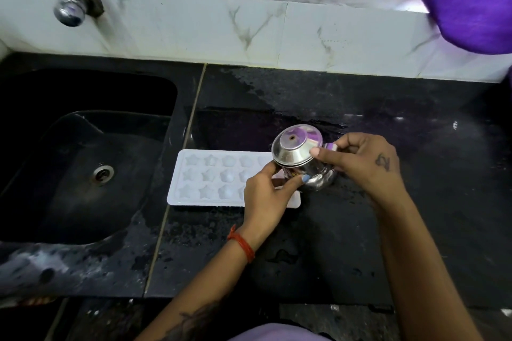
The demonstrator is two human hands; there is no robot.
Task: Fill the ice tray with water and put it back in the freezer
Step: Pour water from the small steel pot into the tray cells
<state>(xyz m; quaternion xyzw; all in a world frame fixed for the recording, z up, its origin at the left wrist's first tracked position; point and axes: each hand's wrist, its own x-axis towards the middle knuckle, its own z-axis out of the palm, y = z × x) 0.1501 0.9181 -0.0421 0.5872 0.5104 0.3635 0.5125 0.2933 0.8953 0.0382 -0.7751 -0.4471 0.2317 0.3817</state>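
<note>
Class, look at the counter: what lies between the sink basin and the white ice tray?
In the head view, only bare black countertop with a pale seam line separates the sink from the ice tray.

No readable text, brand, number or sign showing anywhere. Small yellowish mark on the steel vessel [302, 158], partly hidden behind the left hand [266, 191]: too blurred and too covered for reading. Dark tattoo on the back of the right hand [368, 160]: shape only, not legible as letters. Ice tray [210, 177], lying near the front left part of the black counter [360, 97]: moulded star shapes only, bearing no lettering that can be made out.
</note>
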